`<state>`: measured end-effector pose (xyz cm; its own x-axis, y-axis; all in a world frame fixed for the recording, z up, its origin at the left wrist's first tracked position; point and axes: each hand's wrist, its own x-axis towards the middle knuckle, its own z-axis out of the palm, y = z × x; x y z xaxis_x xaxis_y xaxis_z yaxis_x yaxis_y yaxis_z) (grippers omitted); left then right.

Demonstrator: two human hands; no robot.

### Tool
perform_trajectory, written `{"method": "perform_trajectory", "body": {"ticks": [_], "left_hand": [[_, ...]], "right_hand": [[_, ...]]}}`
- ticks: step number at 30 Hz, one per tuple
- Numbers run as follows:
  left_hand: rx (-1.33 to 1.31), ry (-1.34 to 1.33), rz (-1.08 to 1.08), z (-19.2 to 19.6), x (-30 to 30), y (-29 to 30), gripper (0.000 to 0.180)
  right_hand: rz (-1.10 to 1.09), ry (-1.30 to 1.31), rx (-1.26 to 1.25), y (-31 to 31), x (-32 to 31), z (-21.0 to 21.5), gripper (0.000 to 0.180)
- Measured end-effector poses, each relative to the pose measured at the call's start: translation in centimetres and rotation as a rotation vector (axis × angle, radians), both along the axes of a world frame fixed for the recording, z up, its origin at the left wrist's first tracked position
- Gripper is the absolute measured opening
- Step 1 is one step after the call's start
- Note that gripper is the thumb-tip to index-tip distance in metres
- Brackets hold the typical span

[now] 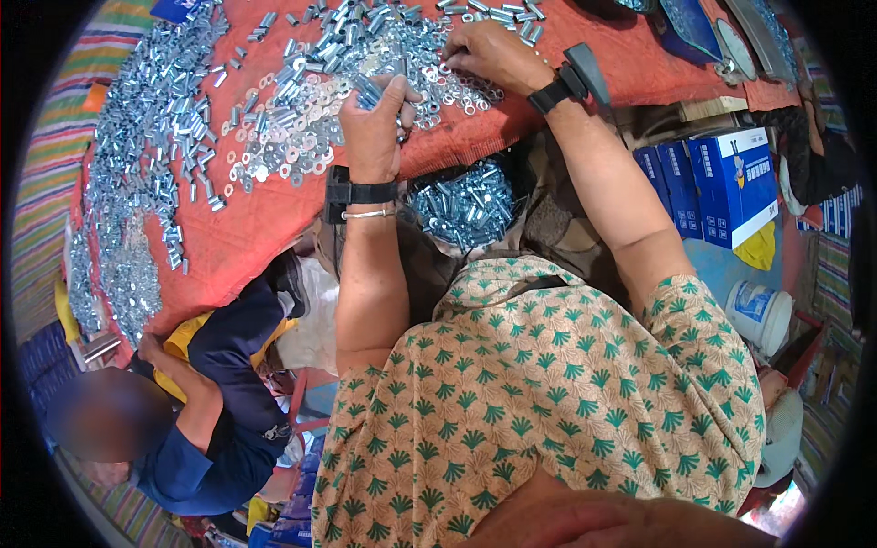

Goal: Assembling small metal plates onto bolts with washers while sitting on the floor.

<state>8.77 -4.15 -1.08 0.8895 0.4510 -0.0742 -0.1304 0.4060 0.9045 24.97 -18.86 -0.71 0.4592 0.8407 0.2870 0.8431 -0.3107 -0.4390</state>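
Observation:
My left hand (373, 130) is closed around several shiny metal sleeves (368, 91), held upright-tilted above the red cloth. My right hand (501, 57) reaches down into small metal rings (480, 94) at the right of the pile. Its fingers are bent together, and whatever they may hold is hidden. Flat washers (290, 146) lie spread left of my left hand. Beyond both hands, loose metal sleeves (343, 36) are heaped. Below the table edge, between my forearms, a container full of assembled metal parts (466, 205) sits at my lap.
A long heap of metal sleeves (151, 110) runs down the left of the red cloth (224, 242). At the lower left sits another person (215, 402), one hand by the small parts there. Blue boxes (731, 187) and a white bucket (758, 315) stand at my right.

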Motion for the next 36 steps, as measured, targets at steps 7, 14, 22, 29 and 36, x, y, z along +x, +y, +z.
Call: {"method": "perform_trajectory", "body": {"ticks": [7,14,22,29,36], "left_hand": [[-0.022,-0.046,-0.06,-0.3,-0.2,-0.3,0.014],[-0.03,-0.041,-0.089,-0.5,0.0,-0.3,0.013],[-0.031,-0.032,-0.071,0.1,-0.1,-0.4,0.013],[-0.025,-0.027,-0.125,-0.1,-0.1,-0.3,0.012],[-0.017,0.002,-0.118,0.4,-0.1,-0.6,0.009]], "right_hand": [[-0.05,0.017,-0.096,1.0,-1.2,0.0,0.018],[-0.016,0.077,0.01,0.4,-1.2,-0.4,0.014],[-0.14,0.276,0.152,-0.3,0.0,1.1,0.013],[0.01,0.937,0.449,0.5,-1.9,2.1,0.011],[0.044,0.91,0.515,-0.1,-0.8,2.0,0.019]]}}
